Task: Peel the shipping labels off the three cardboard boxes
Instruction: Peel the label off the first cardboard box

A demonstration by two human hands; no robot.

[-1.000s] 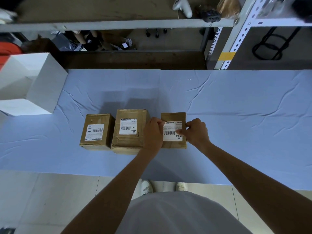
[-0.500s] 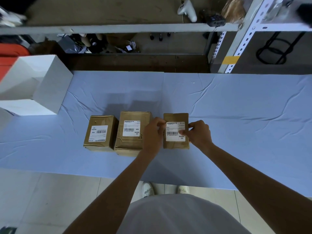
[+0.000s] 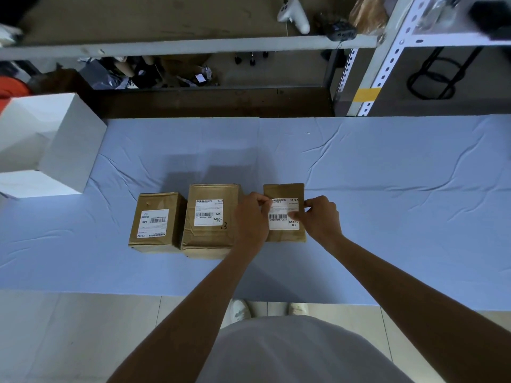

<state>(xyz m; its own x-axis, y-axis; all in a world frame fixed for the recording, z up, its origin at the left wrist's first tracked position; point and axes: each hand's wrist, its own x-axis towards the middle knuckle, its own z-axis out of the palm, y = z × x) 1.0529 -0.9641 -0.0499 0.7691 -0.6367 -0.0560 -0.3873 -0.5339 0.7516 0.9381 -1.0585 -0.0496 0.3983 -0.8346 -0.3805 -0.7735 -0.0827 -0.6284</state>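
Three brown cardboard boxes stand in a row on the blue-covered table. The left box and the middle box each carry a white barcode label on top: the left label and the middle label. My left hand grips the left side of the right box, fingertips at the upper left corner of its label. My right hand pinches that label's right edge, thumb lying on it. The label looks flat on the box.
A large white box sits at the table's left end. Metal shelving with clutter stands behind the table. The table's near edge runs just in front of my shoes.
My right thumb has slid further onto the label and my left fingertips have moved up to its top left corner. The boxes have stayed in place.
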